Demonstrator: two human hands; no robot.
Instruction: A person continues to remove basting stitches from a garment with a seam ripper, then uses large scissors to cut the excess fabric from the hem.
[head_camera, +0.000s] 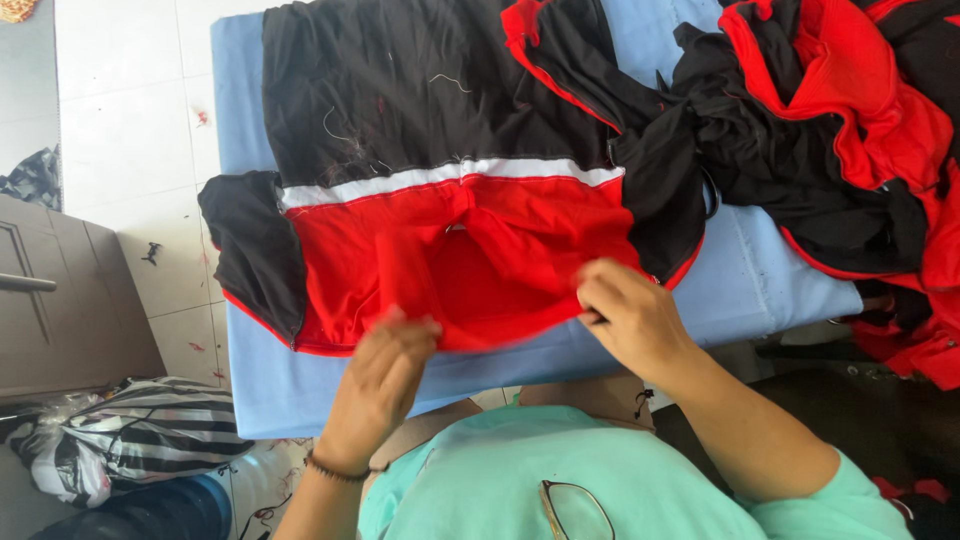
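Note:
A red and black shirt (440, 180) with a white band across it lies spread on a table covered in light blue cloth (280, 390). My left hand (385, 370) pinches the red fabric at the shirt's near edge, left of the neck opening. My right hand (625, 310) grips the same red edge to the right, close to the black sleeve. Loose white threads lie on the black part of the shirt.
A heap of more red and black garments (830, 130) is piled at the table's right end. A striped black and white bag (150, 430) sits on the tiled floor at left, beside a brown cabinet (60, 300). Eyeglasses (575, 510) hang on my green top.

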